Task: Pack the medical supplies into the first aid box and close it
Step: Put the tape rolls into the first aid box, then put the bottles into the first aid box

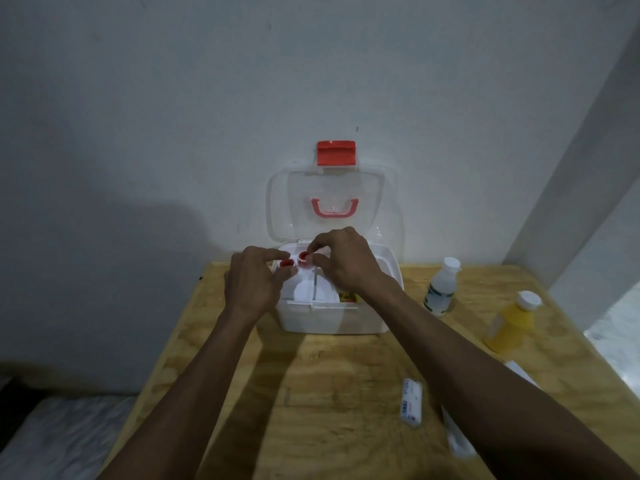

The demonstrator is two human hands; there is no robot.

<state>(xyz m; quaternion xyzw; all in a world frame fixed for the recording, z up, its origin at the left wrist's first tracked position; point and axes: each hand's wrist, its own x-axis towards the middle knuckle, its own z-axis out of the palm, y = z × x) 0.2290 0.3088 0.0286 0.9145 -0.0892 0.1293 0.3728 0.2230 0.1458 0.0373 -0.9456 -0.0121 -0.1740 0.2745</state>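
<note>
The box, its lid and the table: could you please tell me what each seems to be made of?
Box: opaque white plastic, smooth, with moulded edges.
Lid: clear plastic, since the wall shows through it; its latch and handle look like red plastic.
Table: probably unpainted plywood, pale yellow with visible grain, matt.

Table (346,393): bare wood, pale, chipboard-like flaked grain, matt and rough-looking. First aid box (332,320): white plastic, smooth, slight sheen. Lid (287,202): clear plastic, glossy, with light glints; handle (334,207) and latch (336,153) red plastic, smooth. Two small caps (294,259) in the box: red plastic. White bottle (441,287): translucent plastic, paper label. Yellow bottle (512,323): plastic, smooth, white ribbed cap. Small packet (411,401): glossy wrapper. Wall (173,98): painted, matt.
</note>
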